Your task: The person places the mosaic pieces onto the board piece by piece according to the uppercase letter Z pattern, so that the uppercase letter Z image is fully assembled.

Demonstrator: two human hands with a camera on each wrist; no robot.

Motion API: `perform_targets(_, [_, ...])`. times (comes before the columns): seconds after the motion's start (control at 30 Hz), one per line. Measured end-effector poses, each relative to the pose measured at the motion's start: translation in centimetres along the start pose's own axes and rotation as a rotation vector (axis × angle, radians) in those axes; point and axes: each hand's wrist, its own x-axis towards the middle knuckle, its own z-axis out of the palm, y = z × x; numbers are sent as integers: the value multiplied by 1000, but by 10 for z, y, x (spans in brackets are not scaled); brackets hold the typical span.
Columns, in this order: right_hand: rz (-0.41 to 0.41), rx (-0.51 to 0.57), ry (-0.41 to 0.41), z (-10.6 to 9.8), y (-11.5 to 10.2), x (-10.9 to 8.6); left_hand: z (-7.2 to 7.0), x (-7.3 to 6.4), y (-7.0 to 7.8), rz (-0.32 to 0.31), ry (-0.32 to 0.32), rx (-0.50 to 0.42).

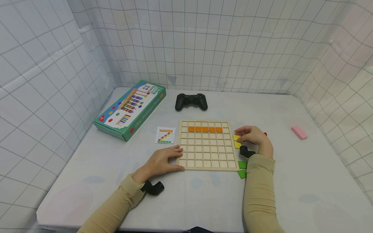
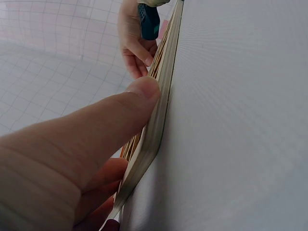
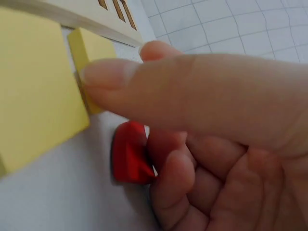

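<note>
A wooden grid board (image 1: 204, 168) lies mid-table, with a row of several orange tiles (image 1: 205, 129) in its second row. At its lower left corner rests my left hand (image 1: 159, 162); the thumb (image 2: 144, 91) presses on the near edge and the fingers touch the left side. My right hand (image 1: 254, 136) is just right of the board. Its thumb (image 3: 110, 77) overlaps a yellow tile (image 3: 79, 48), with the index fingertip slightly beyond it. Another yellow tile (image 1: 237, 145) lies nearer. A red tile (image 3: 129, 154) sits by the curled lower fingers, mostly hidden from the head view.
Green tiles (image 1: 242, 165) lie by the board's lower right corner, partly under the right sleeve. A pattern card (image 1: 165, 135) is left of the board. Farther out are a green game box (image 1: 131, 110), a black game controller (image 1: 191, 101) and a pink block (image 1: 299, 132).
</note>
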Motion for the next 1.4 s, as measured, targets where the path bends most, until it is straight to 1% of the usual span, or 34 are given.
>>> perform_targets(0.13, [18,-13,18,1,1,3,0,0,0,6,4,0])
perform_targets(0.33, [29,-41,18,1,-3,2,1,0,-1,5,8,1])
perform_targets(0.5, [42,-76,63,-3,-8,-2,1,-1,-1,-2,5,1])
perform_targets(0.63, [7,-93,98,-8,-14,-6,0,-1,0,-1,5,0])
perform_targets(0.73, [-48,-97,109,-9,-21,-8,0,-1,0,5,12,2])
perform_targets(0.87, [-122,-104,106,-5,-34,-5,-1,-1,2,17,18,1])
perform_targets(1.0, [-174,-115,86,4,-44,2,-2,-1,3,19,19,-4])
perform_targets(1.1, [-197,-115,62,12,-49,9,-1,-1,2,20,19,-1])
perform_targets(1.23, [-209,-109,36,22,-52,16,0,-1,2,15,15,3])
perform_targets(1.4, [-189,-88,16,30,-50,22,0,0,1,2,2,-8])
